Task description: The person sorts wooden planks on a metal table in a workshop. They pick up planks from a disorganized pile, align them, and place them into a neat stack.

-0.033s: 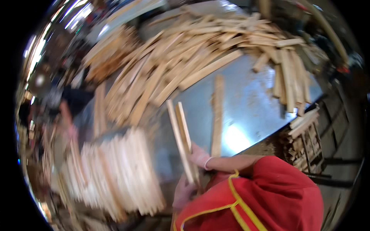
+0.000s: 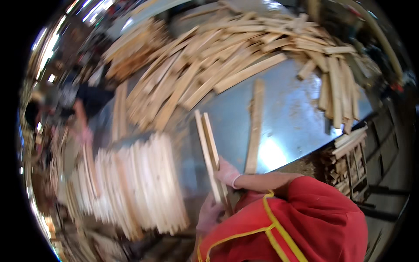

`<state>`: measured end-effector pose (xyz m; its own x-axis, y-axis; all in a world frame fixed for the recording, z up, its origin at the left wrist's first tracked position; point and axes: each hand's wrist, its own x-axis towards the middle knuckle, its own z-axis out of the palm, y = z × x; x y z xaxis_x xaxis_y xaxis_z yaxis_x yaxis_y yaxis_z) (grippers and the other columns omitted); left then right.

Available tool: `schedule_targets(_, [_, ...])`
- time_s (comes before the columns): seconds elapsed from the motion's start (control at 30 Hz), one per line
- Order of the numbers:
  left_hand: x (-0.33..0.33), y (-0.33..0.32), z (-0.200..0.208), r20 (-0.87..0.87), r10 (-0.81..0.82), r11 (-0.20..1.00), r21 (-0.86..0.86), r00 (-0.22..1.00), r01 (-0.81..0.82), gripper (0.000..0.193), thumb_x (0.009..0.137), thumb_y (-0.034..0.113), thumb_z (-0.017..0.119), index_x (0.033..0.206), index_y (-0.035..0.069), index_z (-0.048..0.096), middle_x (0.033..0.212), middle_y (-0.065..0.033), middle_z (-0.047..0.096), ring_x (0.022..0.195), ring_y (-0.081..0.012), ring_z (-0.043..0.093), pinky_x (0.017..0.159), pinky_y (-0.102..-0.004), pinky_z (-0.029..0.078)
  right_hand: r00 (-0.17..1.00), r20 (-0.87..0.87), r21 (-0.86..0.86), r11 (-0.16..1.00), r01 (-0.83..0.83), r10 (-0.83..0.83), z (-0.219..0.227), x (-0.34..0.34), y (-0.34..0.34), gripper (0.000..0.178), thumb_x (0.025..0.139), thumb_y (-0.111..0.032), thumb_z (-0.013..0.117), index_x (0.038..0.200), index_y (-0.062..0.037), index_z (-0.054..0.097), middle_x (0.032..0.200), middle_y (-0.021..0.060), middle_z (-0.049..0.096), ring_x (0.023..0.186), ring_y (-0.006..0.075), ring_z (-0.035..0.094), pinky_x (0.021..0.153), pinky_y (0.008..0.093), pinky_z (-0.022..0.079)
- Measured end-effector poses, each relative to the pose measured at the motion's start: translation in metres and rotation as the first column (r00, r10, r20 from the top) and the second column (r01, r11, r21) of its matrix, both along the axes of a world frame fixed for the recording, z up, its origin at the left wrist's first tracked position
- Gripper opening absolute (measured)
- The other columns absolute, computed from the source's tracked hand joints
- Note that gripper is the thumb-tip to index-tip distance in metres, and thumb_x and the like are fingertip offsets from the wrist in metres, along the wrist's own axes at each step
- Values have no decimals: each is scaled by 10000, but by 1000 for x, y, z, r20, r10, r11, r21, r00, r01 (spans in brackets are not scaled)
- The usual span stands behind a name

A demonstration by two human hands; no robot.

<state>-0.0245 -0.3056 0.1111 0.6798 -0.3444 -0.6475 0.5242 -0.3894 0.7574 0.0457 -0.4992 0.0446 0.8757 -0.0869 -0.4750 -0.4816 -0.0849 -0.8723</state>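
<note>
Two pale wooden strips (image 2: 207, 153) stand side by side in front of me, their far ends a little apart and angled up over the metal table (image 2: 283, 113). Gloved, my right hand (image 2: 227, 173) is closed round them from the right side. My left hand (image 2: 210, 214), also gloved, grips them lower down, close to my red apron; its fingers are partly hidden. Just right of the held strips, a single wooden strip (image 2: 256, 124) lies flat on the table. To the left is a dense row of light strips (image 2: 150, 183), slightly blurred.
A heap of loose strips (image 2: 205, 72) covers the table's far side, with more strips (image 2: 335, 89) at its right end. Another stack (image 2: 135, 50) rises at the far left. A co-worker's hand (image 2: 86, 136) is by the row on the left. A rack of wood pieces (image 2: 349, 163) stands right.
The whole view has shifted slightly, so the table and piles appear further right and a little higher. My hands keep the same hold on the two strips.
</note>
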Motion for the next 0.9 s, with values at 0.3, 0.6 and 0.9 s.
schedule_targets(0.3, [-12, 49, -20, 598, -375, 608, 736, 709, -299, 767, 949, 393, 720, 1579, 30, 475, 1591, -241, 501, 1467, -435, 460, 1194, -541, 385, 861, 29, -219, 843, -491, 509, -55, 61, 161, 549, 887, -243, 711, 1369, -39, 546, 1075, 284, 737, 1113, 455, 698, 983, 494, 548])
schedule_targets(0.6, [-3, -50, -76, 602, -695, 659, 752, 393, 15, 1023, 797, 526, 825, 1572, -20, 439, 1540, -288, 506, 1388, -477, 500, 1156, -563, 411, 991, 104, -405, 914, -31, 80, -6, 61, -187, 512, 904, -314, 685, 1375, -114, 663, 1151, 205, 766, 1055, 345, 723, 938, 423, 575])
schedule_targets(0.9, [63, -268, -88, 479, -670, 704, 653, 567, 280, 863, 790, 325, 836, 1535, 44, 502, 1432, -269, 564, 1301, -461, 561, 1084, -538, 473, 533, 457, -677, 110, 728, -712, -14, -100, -640, 514, 927, -307, 667, 1353, -24, 616, 1347, 283, 684, 1232, 458, 659, 1042, 526, 525])
